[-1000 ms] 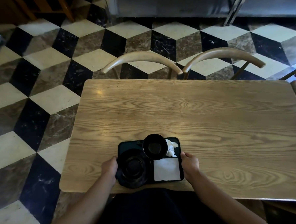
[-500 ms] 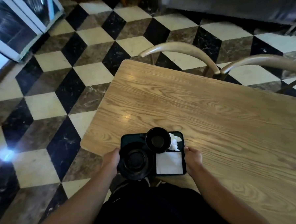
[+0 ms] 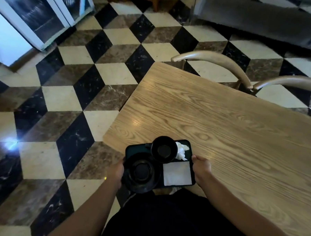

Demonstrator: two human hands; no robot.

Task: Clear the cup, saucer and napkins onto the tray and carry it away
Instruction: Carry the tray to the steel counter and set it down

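Checkered floor, wooden counter, two chairs tucked at its far side. Tray lifted at the counter's near corner, partly over the floor. Left hand fingers clamped on the tray's left edge, right hand fingers clamped on its right edge. On the tray: saucer front left, overhanging the rim; cup behind it; flat napkin front right; crumpled napkin at back. Risks: a tilt could slide the saucer off, and loose napkins may blow off while walking. Glass-fronted cabinet far left, well apart; path looks open.
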